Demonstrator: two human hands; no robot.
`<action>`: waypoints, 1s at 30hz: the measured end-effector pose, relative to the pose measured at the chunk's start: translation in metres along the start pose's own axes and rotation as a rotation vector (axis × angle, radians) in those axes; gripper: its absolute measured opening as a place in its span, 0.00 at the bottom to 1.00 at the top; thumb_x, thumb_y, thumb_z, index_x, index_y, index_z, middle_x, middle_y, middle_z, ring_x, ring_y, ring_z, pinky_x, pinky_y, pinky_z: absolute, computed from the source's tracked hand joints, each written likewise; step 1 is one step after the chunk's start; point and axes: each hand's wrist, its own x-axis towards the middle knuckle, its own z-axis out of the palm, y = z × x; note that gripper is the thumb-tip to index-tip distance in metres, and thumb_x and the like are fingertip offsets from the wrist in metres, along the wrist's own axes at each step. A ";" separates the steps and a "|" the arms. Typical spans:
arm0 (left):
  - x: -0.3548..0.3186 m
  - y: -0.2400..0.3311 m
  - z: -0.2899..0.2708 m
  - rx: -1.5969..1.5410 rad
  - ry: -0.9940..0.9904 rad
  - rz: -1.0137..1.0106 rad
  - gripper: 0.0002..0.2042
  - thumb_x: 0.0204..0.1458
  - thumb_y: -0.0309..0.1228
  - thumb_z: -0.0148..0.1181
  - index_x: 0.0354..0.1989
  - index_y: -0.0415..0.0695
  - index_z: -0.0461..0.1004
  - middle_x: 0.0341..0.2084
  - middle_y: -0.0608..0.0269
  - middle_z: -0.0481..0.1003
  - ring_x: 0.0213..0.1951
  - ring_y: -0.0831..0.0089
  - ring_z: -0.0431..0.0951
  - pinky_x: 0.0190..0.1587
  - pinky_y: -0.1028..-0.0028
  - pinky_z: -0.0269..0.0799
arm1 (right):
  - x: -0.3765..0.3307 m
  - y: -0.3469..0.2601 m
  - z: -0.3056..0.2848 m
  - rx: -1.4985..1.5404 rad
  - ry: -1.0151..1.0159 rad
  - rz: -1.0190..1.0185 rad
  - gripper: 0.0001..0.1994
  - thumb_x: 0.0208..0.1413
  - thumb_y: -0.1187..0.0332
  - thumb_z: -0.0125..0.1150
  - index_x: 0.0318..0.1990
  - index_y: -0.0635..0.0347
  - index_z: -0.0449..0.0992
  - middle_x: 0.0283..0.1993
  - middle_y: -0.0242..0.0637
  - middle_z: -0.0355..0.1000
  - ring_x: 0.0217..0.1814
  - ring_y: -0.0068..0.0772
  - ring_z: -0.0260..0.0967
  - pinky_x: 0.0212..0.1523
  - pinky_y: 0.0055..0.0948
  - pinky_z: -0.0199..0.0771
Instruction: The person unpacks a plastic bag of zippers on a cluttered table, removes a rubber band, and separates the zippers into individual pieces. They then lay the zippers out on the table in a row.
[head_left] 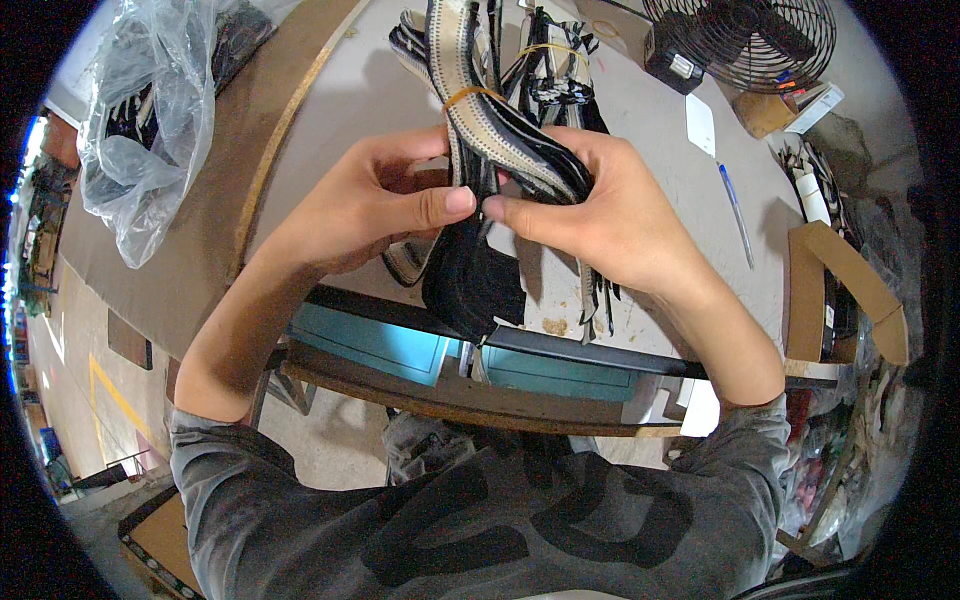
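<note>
Both hands are at a bundle of black and beige zippers [505, 150], long strips bound by a tan rubber band [475, 95]. My left hand [375, 200] is closed at the bundle's left side, its thumb across the strips and its other fingers partly hidden. From the right, my right hand [610, 200] wraps round the folded strips, with its thumb close to the left thumb. Black strip ends [475, 275] hang below the hands at the table's front edge. Just beyond, another banded bundle of zippers [560, 75] lies on the table.
A clear plastic bag [150, 140] with dark strips inside lies at the left. To the right are a blue pen [735, 215], a white tag [700, 125] and an open cardboard box [805, 290]. A black fan [760, 40] stands at the far right. Teal drawers [560, 372] show below the table.
</note>
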 end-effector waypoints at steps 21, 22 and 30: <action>0.000 0.005 0.001 0.093 0.048 0.030 0.16 0.60 0.31 0.67 0.53 0.39 0.79 0.38 0.69 0.80 0.39 0.84 0.75 0.40 0.82 0.69 | 0.000 0.001 0.001 0.075 0.001 0.018 0.16 0.54 0.71 0.60 0.48 0.72 0.78 0.39 0.38 0.80 0.42 0.23 0.74 0.49 0.26 0.75; 0.000 0.004 0.000 0.106 0.043 0.032 0.15 0.60 0.32 0.67 0.53 0.39 0.79 0.37 0.69 0.80 0.38 0.85 0.75 0.39 0.82 0.69 | 0.000 0.003 0.001 0.079 -0.012 0.001 0.15 0.55 0.70 0.62 0.47 0.71 0.78 0.38 0.37 0.80 0.41 0.23 0.74 0.47 0.26 0.75; 0.001 0.002 -0.001 0.359 0.139 0.133 0.13 0.57 0.32 0.70 0.46 0.38 0.82 0.32 0.73 0.77 0.34 0.89 0.72 0.35 0.83 0.66 | 0.001 0.000 0.007 0.325 -0.117 0.091 0.14 0.58 0.64 0.72 0.43 0.66 0.79 0.32 0.30 0.76 0.28 0.16 0.71 0.31 0.19 0.75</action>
